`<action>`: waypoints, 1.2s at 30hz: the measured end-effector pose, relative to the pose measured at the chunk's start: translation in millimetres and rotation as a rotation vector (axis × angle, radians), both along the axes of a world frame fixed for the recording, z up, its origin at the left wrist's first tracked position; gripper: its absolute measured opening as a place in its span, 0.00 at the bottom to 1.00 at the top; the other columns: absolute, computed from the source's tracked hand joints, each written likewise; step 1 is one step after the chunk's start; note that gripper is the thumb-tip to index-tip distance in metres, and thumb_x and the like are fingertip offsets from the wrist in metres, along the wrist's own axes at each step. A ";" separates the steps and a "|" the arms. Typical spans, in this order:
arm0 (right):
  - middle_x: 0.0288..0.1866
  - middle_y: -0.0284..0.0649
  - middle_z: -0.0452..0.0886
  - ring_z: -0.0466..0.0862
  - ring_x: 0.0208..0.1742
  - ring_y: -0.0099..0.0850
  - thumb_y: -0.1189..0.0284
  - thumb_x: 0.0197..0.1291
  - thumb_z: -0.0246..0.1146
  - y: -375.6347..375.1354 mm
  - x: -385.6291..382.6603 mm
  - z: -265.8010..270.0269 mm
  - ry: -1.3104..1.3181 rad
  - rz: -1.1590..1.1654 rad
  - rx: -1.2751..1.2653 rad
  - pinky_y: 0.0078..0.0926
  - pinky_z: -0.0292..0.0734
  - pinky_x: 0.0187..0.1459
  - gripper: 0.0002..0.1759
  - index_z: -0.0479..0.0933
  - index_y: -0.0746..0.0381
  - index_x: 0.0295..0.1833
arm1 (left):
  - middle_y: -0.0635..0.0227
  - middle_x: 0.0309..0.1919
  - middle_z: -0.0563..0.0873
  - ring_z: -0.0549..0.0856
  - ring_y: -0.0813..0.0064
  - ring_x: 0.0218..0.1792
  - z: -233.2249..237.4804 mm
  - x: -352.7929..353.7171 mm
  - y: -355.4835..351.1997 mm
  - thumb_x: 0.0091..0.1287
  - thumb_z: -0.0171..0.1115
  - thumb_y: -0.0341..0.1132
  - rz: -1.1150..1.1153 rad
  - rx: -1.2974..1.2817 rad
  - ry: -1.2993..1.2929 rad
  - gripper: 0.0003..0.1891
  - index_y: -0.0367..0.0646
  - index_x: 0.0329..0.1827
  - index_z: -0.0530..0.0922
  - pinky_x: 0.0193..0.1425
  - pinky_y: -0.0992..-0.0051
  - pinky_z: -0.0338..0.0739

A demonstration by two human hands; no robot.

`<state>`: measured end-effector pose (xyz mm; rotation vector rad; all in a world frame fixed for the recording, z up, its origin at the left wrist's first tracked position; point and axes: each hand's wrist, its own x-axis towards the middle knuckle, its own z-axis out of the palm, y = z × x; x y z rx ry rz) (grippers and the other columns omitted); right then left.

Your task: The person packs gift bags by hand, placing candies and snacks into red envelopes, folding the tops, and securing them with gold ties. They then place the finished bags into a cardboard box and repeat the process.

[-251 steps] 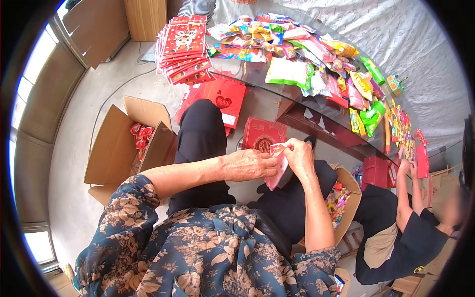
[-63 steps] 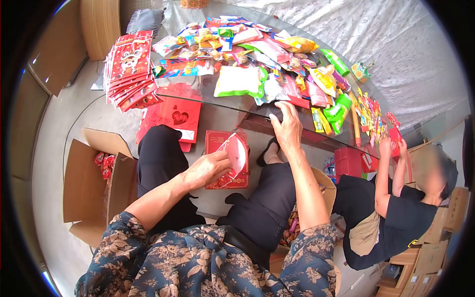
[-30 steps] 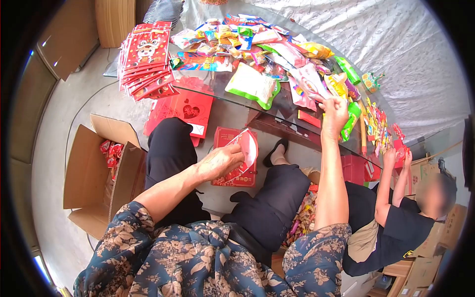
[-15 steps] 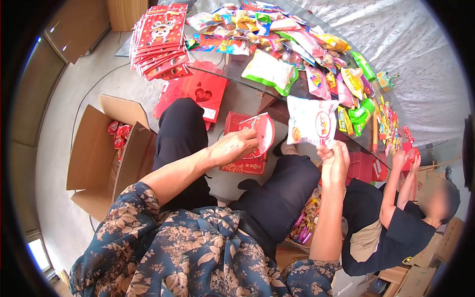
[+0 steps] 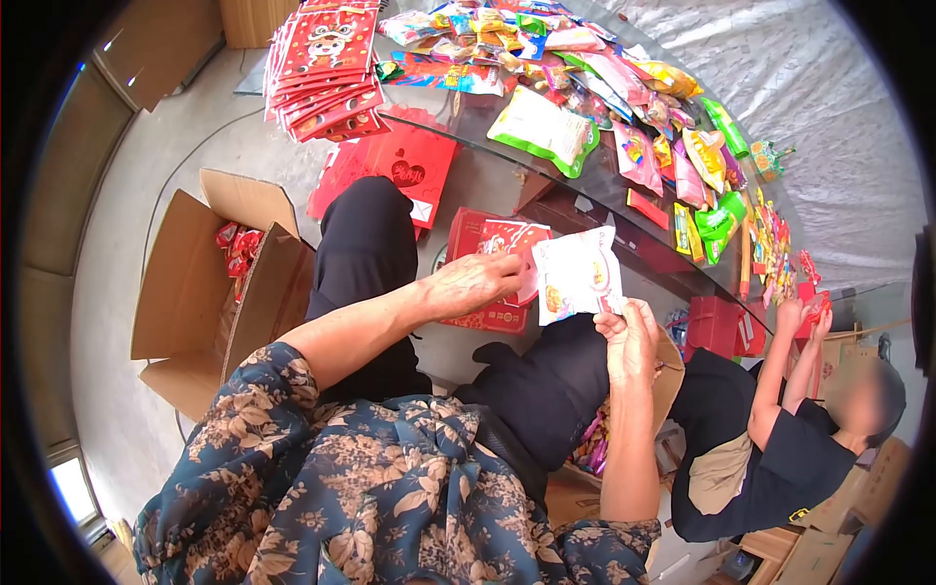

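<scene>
My left hand [image 5: 475, 288] is closed on the edge of a small red gift bag [image 5: 513, 236], whose pink inside shows at its mouth. A white snack packet [image 5: 577, 275] with a red oval print hangs from the pinched fingers of my right hand [image 5: 629, 339], gripped by its lower corner. The packet's left edge overlaps the mouth of the bag in this view. Below the bag stands a red patterned box [image 5: 502, 320], between my knees.
A glass table [image 5: 458, 135] bears a heap of snacks, a green-and-white packet [image 5: 546, 129] and a stack of red bags [image 5: 327, 73]. An open carton [image 5: 175, 283] stands at left. At right, a person [image 5: 770, 429] holds a small red item.
My right hand has brought the white packet left and down, close against the red bag's mouth. My left hand has shifted slightly right with the bag.
</scene>
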<state>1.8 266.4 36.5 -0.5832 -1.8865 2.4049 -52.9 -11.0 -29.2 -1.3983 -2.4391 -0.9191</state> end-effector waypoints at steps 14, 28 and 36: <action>0.40 0.48 0.85 0.88 0.41 0.38 0.74 0.71 0.55 -32.0 3.0 -16.7 0.001 -0.064 -0.156 0.33 0.84 0.43 0.04 0.71 0.63 0.46 | 0.60 0.41 0.74 0.81 0.59 0.45 -4.9 1.2 1.1 0.59 0.58 0.28 -0.028 -0.071 -0.059 0.06 0.38 0.39 0.75 0.47 0.62 0.79; 0.39 0.48 0.85 0.88 0.41 0.37 0.77 0.70 0.54 -49.1 8.3 -24.8 0.079 -0.136 -0.114 0.33 0.84 0.45 0.03 0.69 0.63 0.47 | 0.58 0.40 0.76 0.83 0.57 0.45 6.5 3.1 0.2 0.64 0.57 0.28 -0.064 -0.075 -0.113 0.07 0.39 0.44 0.74 0.45 0.60 0.80; 0.37 0.48 0.85 0.88 0.38 0.36 0.77 0.70 0.55 -57.8 11.9 -34.6 0.108 -0.127 -0.071 0.33 0.84 0.45 0.03 0.69 0.64 0.46 | 0.60 0.39 0.76 0.83 0.58 0.45 2.9 1.6 1.1 0.65 0.58 0.29 -0.116 0.054 -0.154 0.08 0.40 0.46 0.75 0.41 0.61 0.80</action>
